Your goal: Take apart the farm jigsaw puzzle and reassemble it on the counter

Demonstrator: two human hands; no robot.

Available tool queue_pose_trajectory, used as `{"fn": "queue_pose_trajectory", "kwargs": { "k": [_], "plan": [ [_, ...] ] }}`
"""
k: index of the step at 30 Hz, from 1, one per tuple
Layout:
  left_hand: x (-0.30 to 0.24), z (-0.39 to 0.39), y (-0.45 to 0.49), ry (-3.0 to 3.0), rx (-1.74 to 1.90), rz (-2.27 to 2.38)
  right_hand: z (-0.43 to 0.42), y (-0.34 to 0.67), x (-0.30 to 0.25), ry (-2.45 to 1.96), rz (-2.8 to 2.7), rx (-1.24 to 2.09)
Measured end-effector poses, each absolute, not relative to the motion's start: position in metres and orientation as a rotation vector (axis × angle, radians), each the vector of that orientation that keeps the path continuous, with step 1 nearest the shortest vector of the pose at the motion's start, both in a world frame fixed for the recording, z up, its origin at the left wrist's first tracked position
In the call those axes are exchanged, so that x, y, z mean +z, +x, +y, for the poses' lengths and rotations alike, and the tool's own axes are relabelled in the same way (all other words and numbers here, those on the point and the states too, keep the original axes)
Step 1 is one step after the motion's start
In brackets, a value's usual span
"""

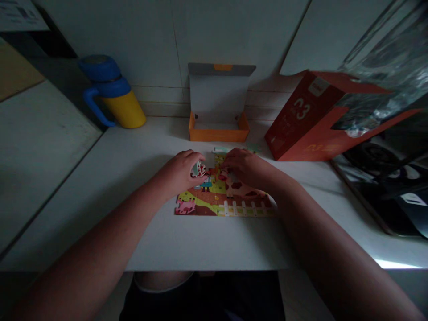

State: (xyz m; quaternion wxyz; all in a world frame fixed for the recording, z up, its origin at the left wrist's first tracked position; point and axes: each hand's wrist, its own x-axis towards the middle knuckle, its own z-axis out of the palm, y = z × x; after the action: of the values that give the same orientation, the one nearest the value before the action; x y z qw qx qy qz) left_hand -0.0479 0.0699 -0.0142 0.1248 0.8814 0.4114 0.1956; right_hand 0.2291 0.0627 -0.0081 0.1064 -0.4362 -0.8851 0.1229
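A partly assembled jigsaw puzzle (214, 205) with a farm picture lies flat on the white tabletop. Its lower edge shows a white fence and a pink pig, and a brown-spotted cow fills the middle right. My left hand (180, 171) is closed around a few puzzle pieces (199, 169) just above the puzzle's left side. Over the upper right part, my right hand (245, 165) has its fingers bent down near the cow's head. What those fingertips hold or press is hidden. Pale green pieces (220, 150) show at the puzzle's top edge.
An open orange box (219, 135) stands behind the puzzle against the wall. At the back left is a blue and yellow flask (123, 107) with a handle. A tall red box (301, 120) with clear plastic wrap (384, 89) stands right, beside a dark stove (374, 191).
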Motion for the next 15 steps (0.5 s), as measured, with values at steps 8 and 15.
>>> {"fn": "queue_pose_trajectory", "kwargs": {
  "k": [8,15],
  "plan": [
    [-0.0143,0.0701,-0.0486,2.575,0.579,1.185,0.061,0.2297,-0.0079,-1.284,-2.561,0.306],
    [-0.0155,0.07,-0.0482,2.56,0.601,1.186,0.06,0.2281,-0.0092,-1.254,-2.55,0.348]
  ]
}}
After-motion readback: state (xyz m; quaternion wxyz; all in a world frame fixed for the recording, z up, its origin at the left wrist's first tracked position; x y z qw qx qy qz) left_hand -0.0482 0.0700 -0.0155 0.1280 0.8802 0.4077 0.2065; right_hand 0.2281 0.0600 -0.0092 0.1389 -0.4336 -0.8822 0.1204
